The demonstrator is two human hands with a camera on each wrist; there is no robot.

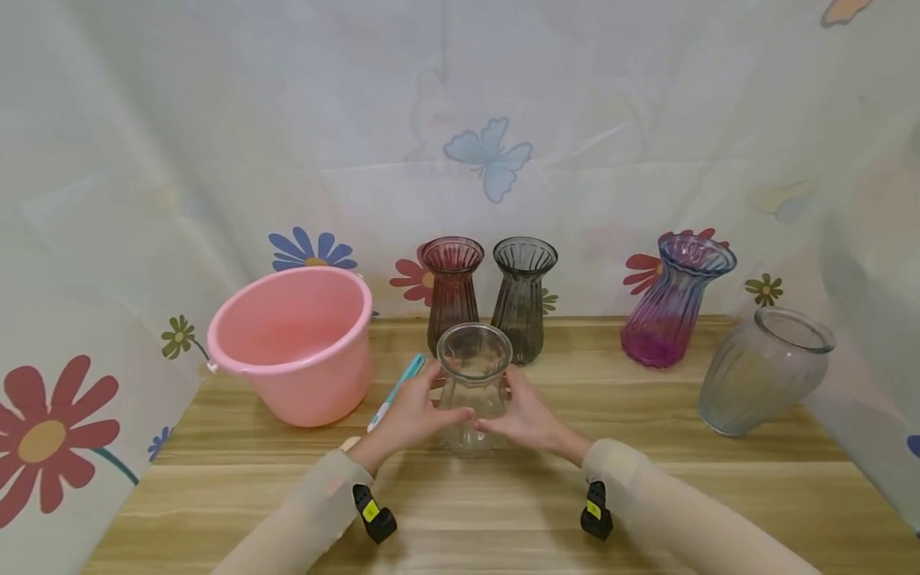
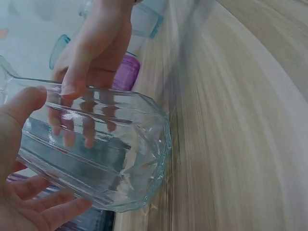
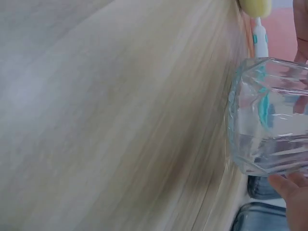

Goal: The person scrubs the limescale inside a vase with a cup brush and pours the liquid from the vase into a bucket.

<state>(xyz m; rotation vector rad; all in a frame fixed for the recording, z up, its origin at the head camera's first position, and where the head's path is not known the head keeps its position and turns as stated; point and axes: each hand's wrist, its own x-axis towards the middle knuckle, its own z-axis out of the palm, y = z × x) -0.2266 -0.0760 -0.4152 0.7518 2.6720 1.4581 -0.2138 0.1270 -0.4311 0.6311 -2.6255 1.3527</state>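
Note:
A clear ribbed glass vase [image 1: 470, 395] with a flared rim stands upright in the middle, its base at the wooden tabletop. My left hand [image 1: 413, 411] holds its left side, thumb in front and fingers round the side. From the right, my right hand [image 1: 528, 411] grips the same vase, with its thumb across the front. In the left wrist view the glass vase [image 2: 110, 149] shows both hands' fingers around it. Beside my left hand lies a brush [image 1: 395, 391] with a turquoise and white handle; its yellow sponge head [image 3: 256, 6] appears in the right wrist view.
A pink bucket [image 1: 309, 379] stands at left. Behind the held vase are a dark red vase [image 1: 453, 299] and a grey vase [image 1: 521, 307]. To the right stand a blue-purple vase [image 1: 664, 315] and a wide clear vase [image 1: 755, 379]. A patterned curtain [image 1: 575, 104] hangs behind the table.

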